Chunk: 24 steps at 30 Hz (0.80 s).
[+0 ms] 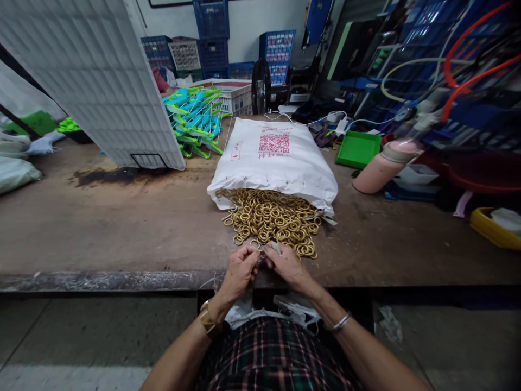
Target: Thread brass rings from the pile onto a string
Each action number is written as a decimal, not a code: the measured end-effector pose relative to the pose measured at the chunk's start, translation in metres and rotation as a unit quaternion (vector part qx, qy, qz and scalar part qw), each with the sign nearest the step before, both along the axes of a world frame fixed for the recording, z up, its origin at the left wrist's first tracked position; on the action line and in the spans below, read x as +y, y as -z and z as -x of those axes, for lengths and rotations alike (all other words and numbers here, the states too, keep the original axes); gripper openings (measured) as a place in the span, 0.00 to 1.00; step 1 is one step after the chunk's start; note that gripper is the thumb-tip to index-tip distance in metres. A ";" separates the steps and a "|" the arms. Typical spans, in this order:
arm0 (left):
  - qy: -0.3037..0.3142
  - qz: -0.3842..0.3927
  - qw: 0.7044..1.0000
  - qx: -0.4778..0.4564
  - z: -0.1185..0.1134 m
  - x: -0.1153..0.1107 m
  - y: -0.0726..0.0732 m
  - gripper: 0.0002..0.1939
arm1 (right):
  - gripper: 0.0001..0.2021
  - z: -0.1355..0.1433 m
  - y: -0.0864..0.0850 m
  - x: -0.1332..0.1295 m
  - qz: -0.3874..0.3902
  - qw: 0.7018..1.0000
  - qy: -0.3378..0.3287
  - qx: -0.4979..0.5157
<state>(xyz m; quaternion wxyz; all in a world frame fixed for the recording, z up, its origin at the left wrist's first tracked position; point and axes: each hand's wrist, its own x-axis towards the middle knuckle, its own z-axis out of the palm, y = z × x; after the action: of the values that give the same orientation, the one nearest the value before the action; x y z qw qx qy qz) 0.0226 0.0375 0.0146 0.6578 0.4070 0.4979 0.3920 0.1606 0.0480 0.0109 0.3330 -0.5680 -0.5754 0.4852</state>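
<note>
At the table's front edge, my left hand (241,266) is closed in a pinch on a gold-coloured ring, only part of which shows between the fingertips. Close beside it, my right hand (288,267) is closed too, with a small flat greyish piece (276,248) sticking out by the thumb; its kind cannot be made out. The fingertips of both hands nearly meet at the ring. Just beyond them lies a heap of gold-coloured rings (280,217), spilling from the mouth of a white woven sack (248,157) with red print that lies on its side.
A white ribbed panel (118,81) stands at the left on the wooden table (163,228). Behind are stacked turquoise and green plastic pieces (195,117) and a black fan (260,87). To the right are a green tray (358,150), a pink bottle (376,171) and a yellow container (490,228).
</note>
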 end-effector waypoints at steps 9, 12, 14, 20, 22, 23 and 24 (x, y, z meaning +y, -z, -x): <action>0.008 0.020 1.000 -0.020 0.001 0.000 0.000 0.17 | 0.15 0.003 0.002 0.004 0.020 0.999 0.028 -0.009; 0.015 0.033 0.999 -0.036 0.002 0.000 0.002 0.16 | 0.14 0.002 0.005 0.004 0.013 0.999 0.037 -0.007; 0.025 0.037 0.998 -0.048 0.002 -0.001 0.003 0.16 | 0.13 0.001 0.005 0.004 0.007 0.999 0.035 -0.010; 0.053 0.038 0.997 -0.043 0.002 -0.002 0.000 0.16 | 0.11 0.003 0.001 0.002 -0.042 0.998 0.015 -0.053; 0.058 0.039 0.997 -0.044 0.002 -0.003 0.000 0.16 | 0.12 0.003 0.000 0.002 -0.055 0.996 0.007 -0.068; 0.057 0.040 0.996 -0.049 0.003 -0.003 0.000 0.16 | 0.12 0.004 0.000 0.002 -0.056 0.996 0.003 -0.070; 0.054 0.039 0.996 -0.056 0.003 -0.004 0.000 0.16 | 0.11 0.004 0.000 0.002 -0.054 0.996 0.002 -0.071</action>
<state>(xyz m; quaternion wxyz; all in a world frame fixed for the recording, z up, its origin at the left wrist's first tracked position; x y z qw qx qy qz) 0.0196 0.0338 0.0146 0.7203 0.3846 0.4529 0.3579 0.1570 0.0502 0.0110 0.3224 -0.5836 -0.6218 0.4109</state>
